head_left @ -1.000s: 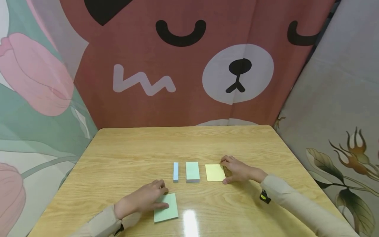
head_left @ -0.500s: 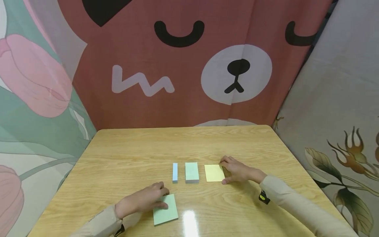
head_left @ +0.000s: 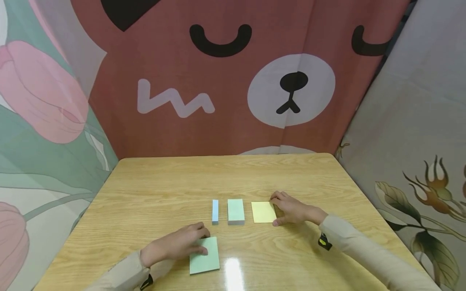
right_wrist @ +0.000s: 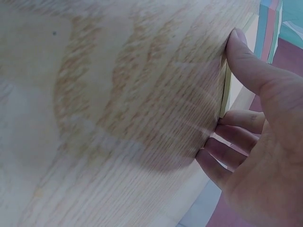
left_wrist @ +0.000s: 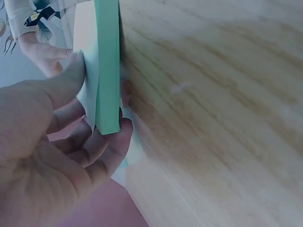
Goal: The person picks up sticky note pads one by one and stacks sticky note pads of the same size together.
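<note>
The left hand covers the near-left corner of the green pad; both forearms are cut off by the lower edge.

You have four pads of sticky notes on the desk. Two of them are green: one green pad lies near you under your left hand, and one green pad lies in the row behind it. One is a yellow pad, at your right hand. One is a narrow blue pad. So the row has three pads. You see two hands and one desk.
</note>
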Motion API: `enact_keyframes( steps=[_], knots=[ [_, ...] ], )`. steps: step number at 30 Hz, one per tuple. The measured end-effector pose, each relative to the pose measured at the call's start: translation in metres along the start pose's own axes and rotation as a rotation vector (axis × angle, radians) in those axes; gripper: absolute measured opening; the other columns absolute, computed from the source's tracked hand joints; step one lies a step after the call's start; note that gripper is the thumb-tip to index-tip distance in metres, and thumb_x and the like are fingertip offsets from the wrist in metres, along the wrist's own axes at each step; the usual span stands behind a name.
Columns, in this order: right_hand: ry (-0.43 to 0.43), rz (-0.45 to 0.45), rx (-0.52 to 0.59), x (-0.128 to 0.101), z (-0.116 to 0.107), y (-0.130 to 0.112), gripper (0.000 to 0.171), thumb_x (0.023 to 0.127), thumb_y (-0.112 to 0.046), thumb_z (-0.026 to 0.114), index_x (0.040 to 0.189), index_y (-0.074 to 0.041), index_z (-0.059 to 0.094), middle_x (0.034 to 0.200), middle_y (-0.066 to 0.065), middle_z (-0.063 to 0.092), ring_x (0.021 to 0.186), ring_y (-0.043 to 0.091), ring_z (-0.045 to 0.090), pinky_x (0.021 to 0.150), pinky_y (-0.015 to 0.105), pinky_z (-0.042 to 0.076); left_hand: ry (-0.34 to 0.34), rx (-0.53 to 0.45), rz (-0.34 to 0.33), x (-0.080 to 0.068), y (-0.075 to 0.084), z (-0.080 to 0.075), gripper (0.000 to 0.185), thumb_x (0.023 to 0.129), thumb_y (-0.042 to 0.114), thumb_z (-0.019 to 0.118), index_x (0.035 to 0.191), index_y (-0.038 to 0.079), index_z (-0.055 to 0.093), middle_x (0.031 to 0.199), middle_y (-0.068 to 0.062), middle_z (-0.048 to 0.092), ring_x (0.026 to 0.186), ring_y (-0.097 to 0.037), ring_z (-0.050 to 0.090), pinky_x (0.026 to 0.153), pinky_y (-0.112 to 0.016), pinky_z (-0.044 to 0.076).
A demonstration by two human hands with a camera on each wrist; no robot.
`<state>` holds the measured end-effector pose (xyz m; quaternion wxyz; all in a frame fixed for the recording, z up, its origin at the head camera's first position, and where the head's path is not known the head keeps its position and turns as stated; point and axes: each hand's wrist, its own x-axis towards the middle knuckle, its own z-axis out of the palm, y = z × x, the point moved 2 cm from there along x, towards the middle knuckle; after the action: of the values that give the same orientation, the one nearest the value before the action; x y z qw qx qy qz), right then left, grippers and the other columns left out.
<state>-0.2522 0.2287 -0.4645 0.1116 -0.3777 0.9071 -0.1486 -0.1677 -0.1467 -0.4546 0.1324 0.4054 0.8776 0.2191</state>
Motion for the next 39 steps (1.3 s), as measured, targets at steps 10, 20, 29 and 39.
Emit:
enact_keyframes(
  steps=[10, 20, 29, 39],
  knots=[
    [0.004, -0.018, 0.003, 0.0, -0.001, -0.001, 0.074, 0.089, -0.042, 0.073, 0.135, 0.01, 0.048, 0.134, 0.02, 0.041, 0.121, 0.034, 0.041, 0.097, 0.051, 0.043, -0.004, -0.029, 0.039, 0.004, -0.002, -0.001, 0.025, 0.098, 0.009, 0.06, 0.119, -0.001, 0.067, 0.1, 0.003, 0.058, 0.086, -0.001, 0.052, 0.073, -0.019, 0.05],
    [-0.005, -0.006, -0.009, 0.0, -0.001, -0.002, 0.075, 0.088, -0.043, 0.073, 0.135, 0.01, 0.047, 0.135, 0.02, 0.041, 0.121, 0.033, 0.041, 0.097, 0.051, 0.042, -0.042, -0.096, 0.128, 0.015, 0.0, -0.006, 0.016, 0.096, 0.003, 0.062, 0.107, 0.006, 0.072, 0.095, 0.009, 0.068, 0.082, 0.002, 0.058, 0.075, -0.018, 0.052],
    [-0.007, -0.003, -0.017, 0.0, -0.002, -0.003, 0.075, 0.088, -0.041, 0.074, 0.134, 0.012, 0.047, 0.134, 0.02, 0.041, 0.121, 0.034, 0.041, 0.099, 0.051, 0.042, -0.025, -0.047, 0.196, 0.029, 0.011, -0.008, 0.014, 0.095, 0.005, 0.063, 0.106, 0.006, 0.073, 0.094, 0.009, 0.068, 0.083, 0.003, 0.057, 0.076, -0.017, 0.051],
    [-0.016, 0.006, -0.02, -0.002, -0.001, -0.003, 0.076, 0.089, -0.04, 0.073, 0.136, 0.012, 0.046, 0.136, 0.02, 0.04, 0.124, 0.035, 0.04, 0.1, 0.052, 0.042, -0.007, -0.033, 0.216, 0.048, 0.024, -0.007, 0.021, 0.096, 0.005, 0.061, 0.113, 0.001, 0.072, 0.108, -0.002, 0.072, 0.099, -0.005, 0.064, 0.085, -0.016, 0.05]
  ],
)
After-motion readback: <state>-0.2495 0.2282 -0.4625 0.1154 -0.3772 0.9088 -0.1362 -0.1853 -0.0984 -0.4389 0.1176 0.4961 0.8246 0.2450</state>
